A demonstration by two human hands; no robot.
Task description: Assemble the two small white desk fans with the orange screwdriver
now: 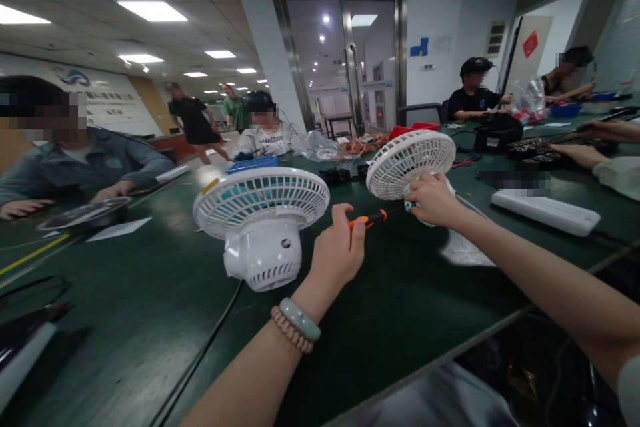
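In my left hand is a screwdriver with an orange and black handle, which points to the right; its fingers are closed around it. A white caged fan head stands on the table just left of that hand, its round grille tilted up and a dark cable running from its base. My right hand is closed on the back of a second white fan, whose grille faces away from me. A small bluish piece shows at those fingertips, too small to name. The right hand hides most of the second fan's housing.
On the dark green table lie a white power strip at the right and a blue tray behind the left fan. A clear plastic bag and copper-coloured wires sit farther back. Several people work around the table.
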